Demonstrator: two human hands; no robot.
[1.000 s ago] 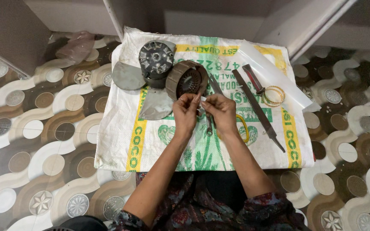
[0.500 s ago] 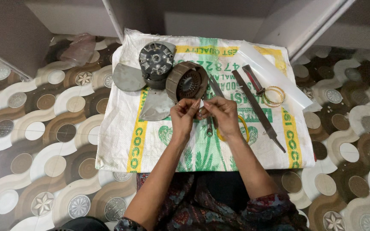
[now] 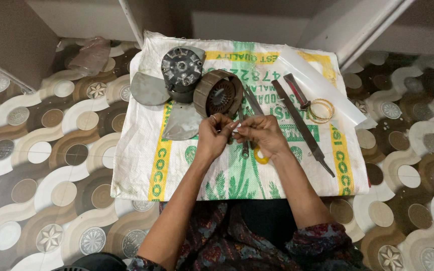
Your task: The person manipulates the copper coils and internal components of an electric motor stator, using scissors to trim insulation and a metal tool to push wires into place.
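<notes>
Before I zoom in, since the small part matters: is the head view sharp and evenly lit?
Head view: sharp on the sack and file; lit from above, dark top corners; the piece between left hand and right hand is too small to tell.

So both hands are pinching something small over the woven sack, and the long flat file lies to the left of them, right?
Not quite. The head view shows the long flat file lying to the right of the hands, not the left. The left hand and right hand do pinch something small over the woven sack.
</notes>
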